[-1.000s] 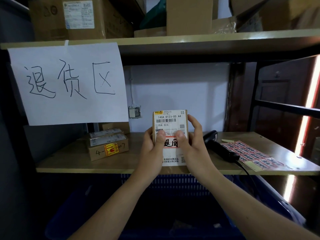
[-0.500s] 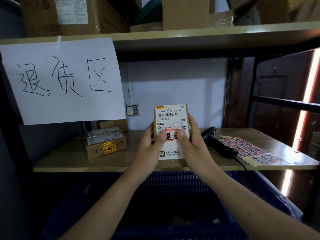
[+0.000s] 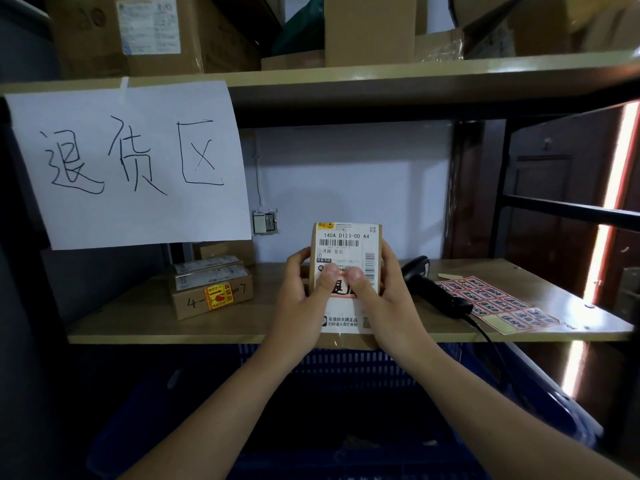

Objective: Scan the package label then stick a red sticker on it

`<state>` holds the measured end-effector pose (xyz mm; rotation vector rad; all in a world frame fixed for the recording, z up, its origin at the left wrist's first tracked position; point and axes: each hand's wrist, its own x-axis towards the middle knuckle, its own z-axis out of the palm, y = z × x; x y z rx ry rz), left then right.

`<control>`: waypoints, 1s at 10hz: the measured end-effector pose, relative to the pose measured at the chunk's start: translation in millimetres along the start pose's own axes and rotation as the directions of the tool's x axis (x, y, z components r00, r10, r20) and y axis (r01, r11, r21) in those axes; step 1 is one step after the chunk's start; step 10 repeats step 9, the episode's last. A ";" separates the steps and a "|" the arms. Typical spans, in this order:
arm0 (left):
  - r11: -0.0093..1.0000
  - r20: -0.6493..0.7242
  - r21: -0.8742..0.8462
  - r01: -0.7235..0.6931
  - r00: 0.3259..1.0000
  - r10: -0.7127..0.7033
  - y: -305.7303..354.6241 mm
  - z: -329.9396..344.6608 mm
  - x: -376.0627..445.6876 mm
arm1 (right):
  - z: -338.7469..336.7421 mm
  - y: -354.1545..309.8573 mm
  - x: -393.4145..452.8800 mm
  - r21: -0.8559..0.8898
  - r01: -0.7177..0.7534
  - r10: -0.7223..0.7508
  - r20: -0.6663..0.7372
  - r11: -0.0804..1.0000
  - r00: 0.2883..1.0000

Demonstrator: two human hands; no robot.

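A small brown package (image 3: 347,233) with a white shipping label is held upright in front of the shelf. My left hand (image 3: 300,299) grips its left side and my right hand (image 3: 384,299) its right side. Both thumbs press on a red-bordered sticker (image 3: 341,289) that lies across the middle of the label. The barcode near the label's top shows. A black handheld scanner (image 3: 433,289) lies on the wooden shelf (image 3: 138,320) just right of my right hand. A sheet of red stickers (image 3: 495,301) lies right of the scanner.
Small stacked boxes (image 3: 211,289), one with a red and yellow sticker, sit on the shelf's left. A white handwritten paper sign (image 3: 128,164) hangs from the upper shelf. A blue basket (image 3: 346,362) stands below the shelf edge. Cardboard boxes (image 3: 152,32) fill the upper shelf.
My thumbs have slid upward along the sticker, toward its top edge. The package stays held in both hands at the same spot.
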<state>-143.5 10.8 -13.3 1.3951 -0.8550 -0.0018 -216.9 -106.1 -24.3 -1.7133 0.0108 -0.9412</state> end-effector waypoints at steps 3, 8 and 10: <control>0.986 0.213 0.144 0.081 0.971 -0.111 -0.6 -22.7 -2.7 | -10.8 13.7 -13.2 -0.023 -0.083 0.081 -0.066 0.996 0.995; 0.497 0.640 0.768 -0.403 0.482 -0.598 -60.8 5.8 -18.9 | -33.2 18.4 -1.2 -0.307 -0.129 0.119 -0.051 0.943 0.992; 0.467 0.654 0.756 -0.457 0.549 -0.521 -71.8 1.8 -18.3 | -29.9 20.1 -1.4 -0.315 -0.158 0.152 -0.043 0.936 0.987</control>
